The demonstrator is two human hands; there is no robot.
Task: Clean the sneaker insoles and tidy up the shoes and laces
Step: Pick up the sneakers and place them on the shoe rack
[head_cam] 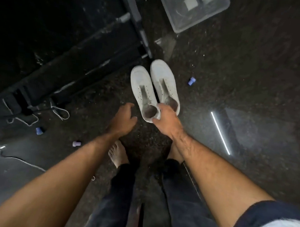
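Note:
Two white sneakers without laces are side by side, toes pointing away: the left sneaker (pixel 142 87) and the right sneaker (pixel 164 81). My right hand (pixel 166 119) pinches both of them at the heels. My left hand (pixel 125 118) hovers just left of the heels with loosely curled fingers and holds nothing. A white lace (pixel 59 111) lies loose on the dark floor at the far left, near a second white lace (pixel 25 120). No insoles are visible.
A clear plastic tub (pixel 192 9) with small items stands at the top. A dark metal frame (pixel 134 18) and black furniture fill the upper left. Small purple caps (pixel 191 80) (pixel 39 130) (pixel 76 143) lie scattered. My bare foot (pixel 117 154) stands below my hands.

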